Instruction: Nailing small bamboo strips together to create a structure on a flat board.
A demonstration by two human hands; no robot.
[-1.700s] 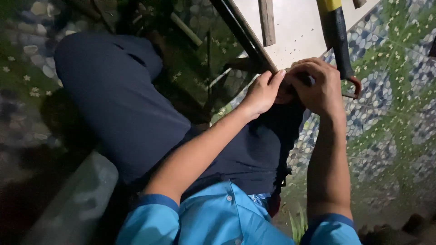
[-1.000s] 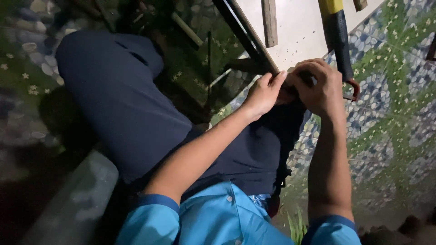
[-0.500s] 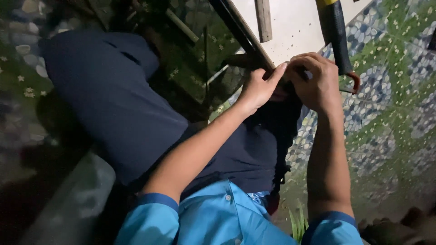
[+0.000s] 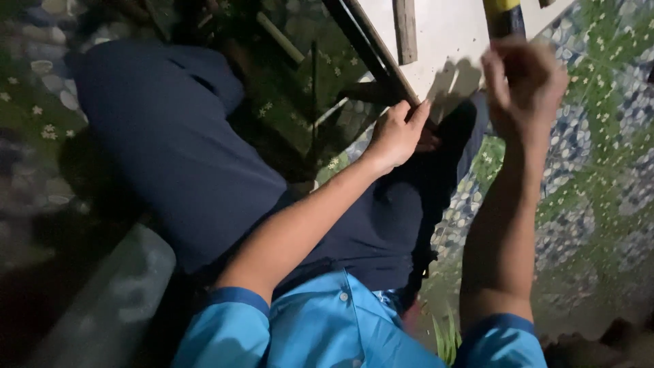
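My left hand (image 4: pixel 395 136) rests at the near corner of a white board (image 4: pixel 449 41), thumb along its dark edge and fingers curled around the corner. My right hand (image 4: pixel 524 78) is raised just right of it, blurred, with fingers curled; whether it holds anything cannot be told. A tool handle, black with a yellow end (image 4: pixel 504 17), lies on the board just beyond the right hand. A narrow wooden strip (image 4: pixel 407 31) lies on the board farther left. My legs in dark blue trousers (image 4: pixel 177 157) stretch out below the left arm.
Pebble-patterned green and blue ground (image 4: pixel 599 170) spreads to the right. Thin sticks and dark rods (image 4: pixel 279 37) lie beside the board's left edge. A grey stone kerb (image 4: pixel 116 300) runs at the lower left.
Both hands were pressed together at the board's corner. My right hand has now lifted away up and to the right, while the left hand stays at the corner. The view has shifted slightly.
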